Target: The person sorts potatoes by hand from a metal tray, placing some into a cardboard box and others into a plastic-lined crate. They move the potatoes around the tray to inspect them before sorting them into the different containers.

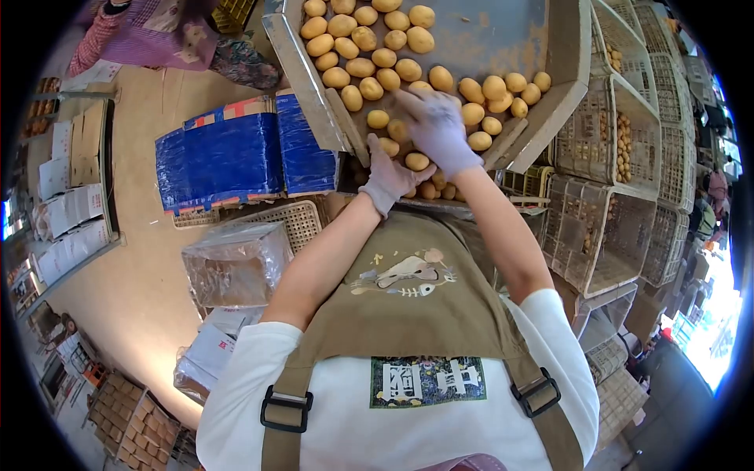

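Note:
Yellow potatoes [361,67] lie spread over a metal sorting tray [503,39] with raised sides. At its narrow near end, my left hand [386,179] in a pale glove is cupped with the fingers apart, beside a potato [416,162] that it seems to touch. My right hand [440,132], also gloved, reaches over the potatoes just above and to the right. Motion smears its fingers, so whether they grip a potato cannot be seen. More potatoes [440,188] sit below the tray's mouth, partly hidden by my hands.
Stacked plastic crates [601,228], some holding potatoes, stand at the right. A blue-covered box [224,157] and a plastic-wrapped carton [239,263] are at the left. Another person [157,35] is at the upper left. Cardboard boxes [71,228] line the far left.

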### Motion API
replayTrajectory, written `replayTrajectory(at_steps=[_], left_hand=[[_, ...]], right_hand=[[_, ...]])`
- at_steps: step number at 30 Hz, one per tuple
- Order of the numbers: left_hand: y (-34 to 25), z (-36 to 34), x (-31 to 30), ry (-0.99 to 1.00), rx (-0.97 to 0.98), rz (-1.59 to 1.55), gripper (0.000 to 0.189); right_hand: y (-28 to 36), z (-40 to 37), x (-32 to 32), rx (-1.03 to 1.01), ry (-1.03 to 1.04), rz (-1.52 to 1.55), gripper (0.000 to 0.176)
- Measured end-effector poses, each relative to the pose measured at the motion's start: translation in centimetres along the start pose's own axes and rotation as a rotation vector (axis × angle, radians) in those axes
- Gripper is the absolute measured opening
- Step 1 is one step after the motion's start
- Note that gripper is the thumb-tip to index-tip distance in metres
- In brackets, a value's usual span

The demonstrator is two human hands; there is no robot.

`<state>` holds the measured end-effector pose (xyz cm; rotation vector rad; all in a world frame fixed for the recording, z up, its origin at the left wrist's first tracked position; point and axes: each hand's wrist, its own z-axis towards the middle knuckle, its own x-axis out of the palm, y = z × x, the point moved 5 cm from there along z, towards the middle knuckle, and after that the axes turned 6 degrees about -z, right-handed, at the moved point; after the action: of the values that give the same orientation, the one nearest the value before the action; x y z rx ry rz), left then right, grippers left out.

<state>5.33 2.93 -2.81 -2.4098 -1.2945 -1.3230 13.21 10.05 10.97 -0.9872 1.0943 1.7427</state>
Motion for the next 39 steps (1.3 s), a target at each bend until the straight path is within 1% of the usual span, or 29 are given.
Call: replayTrajectory(at_steps=[1, 2, 3, 4, 5, 7, 10, 11, 12, 13, 14, 16, 17, 20, 21, 23, 25, 26, 28, 30, 33, 36, 37, 39], left_hand=[[0.2, 0.3, -0.1, 0.049, -0.022, -0.024, 0.094], [0.2, 0.4, -0.3, 0.045, -0.018, -0.031, 0.096], [0.1, 0.4, -0.4, 0.043, -0.014, -0.038, 0.098], [-0.1, 0.4, -0.4, 0.043, -0.011, -0.044, 0.099], [-0.2, 0.0, 0.2, 0.013, -0.052, -0.06, 0.103], [0.0, -0.2, 0.4, 0.047, -0.041, -0.044, 0.103], [0.2, -0.5, 0.5, 0.092, 0.012, 0.021, 0.098], [0.2, -0.5, 0.7, 0.106, 0.035, 0.053, 0.096], [-0.1, -0.3, 0.7, 0.119, 0.058, 0.085, 0.094], [-0.4, 0.3, 0.0, 0.125, 0.022, 0.058, 0.09], [-0.5, 0.2, 0.2, 0.113, 0.015, 0.042, 0.09], [-0.2, -0.1, 0.5, 0.086, -0.015, 0.02, 0.09], [-0.1, 0.4, 0.1, 0.082, -0.037, -0.005, 0.09], [-0.2, 1.2, -0.7, 0.178, -0.051, -0.001, 0.092], [-0.3, 1.4, -0.7, 0.192, -0.068, -0.026, 0.093], [-0.5, 1.6, -0.8, 0.21, -0.079, -0.043, 0.093], [-0.7, 1.7, -1.1, 0.212, -0.063, -0.017, 0.093], [-0.6, 1.6, -0.9, 0.211, -0.055, 0.003, 0.093], [-0.6, 1.2, -0.5, 0.223, -0.048, 0.025, 0.092], [-0.6, 1.1, -0.3, 0.248, -0.051, 0.029, 0.092], [-0.5, 0.8, -0.1, 0.264, -0.068, 0.016, 0.09], [-0.5, 0.6, -0.2, 0.229, -0.095, -0.06, 0.088], [-0.4, 0.6, -0.2, 0.222, -0.095, -0.073, 0.087], [-0.4, 0.6, 0.0, 0.235, -0.069, -0.041, 0.086]], right_hand=[[0.8, 1.6, 2.9, -0.017, 0.064, -0.075, 0.033], [1.7, 2.9, 4.8, -0.094, 0.223, -0.169, 0.037], [2.4, 3.2, 6.1, -0.168, 0.326, -0.324, 0.038], [2.0, 3.5, 6.8, -0.146, 0.381, -0.342, 0.038], [1.9, 4.1, 6.8, -0.124, 0.438, -0.36, 0.038], [1.1, 4.1, 6.4, -0.098, 0.562, -0.35, 0.038], [-0.3, 1.7, 4.2, 0.114, 0.335, 0.058, 0.038], [-0.8, 0.5, 3.6, 0.182, 0.237, 0.247, 0.037], [-1.2, -0.4, 2.9, 0.342, 0.228, 0.549, 0.036], [-1.4, -1.4, 2.3, 0.506, 0.215, 0.849, 0.035], [-1.8, -2.3, 2.0, 0.674, 0.195, 1.149, 0.035], [-2.5, -3.9, 2.0, 0.788, 0.146, 1.626, 0.04], [-2.3, -4.3, 1.1, 0.809, 0.124, 1.757, 0.035], [-3.4, -6.2, 1.3, 0.844, -0.012, 1.902, 0.026], [-3.9, -6.8, 1.4, 0.828, -0.029, 1.827, 0.024], [-4.0, -7.2, 0.8, 0.687, -0.044, 1.526, 0.024], [-3.8, -7.0, 0.1, 0.616, -0.072, 1.401, 0.024], [-3.7, -6.8, -0.1, 0.614, -0.097, 1.426, 0.024], [-3.5, -6.7, -0.5, 0.697, -0.073, 1.629, 0.026], [-2.4, -6.4, -1.9, 0.87, 0.034, 1.981, 0.03], [-1.9, -6.6, -2.2, 0.836, 0.067, 1.656, 0.041], [-1.9, -6.9, -2.0, 0.785, 0.128, 1.524, 0.04], [-1.9, -7.0, -2.0, 0.818, 0.088, 1.512, 0.03], [-2.3, -7.1, -2.0, 0.845, 0.079, 1.572, 0.025]])
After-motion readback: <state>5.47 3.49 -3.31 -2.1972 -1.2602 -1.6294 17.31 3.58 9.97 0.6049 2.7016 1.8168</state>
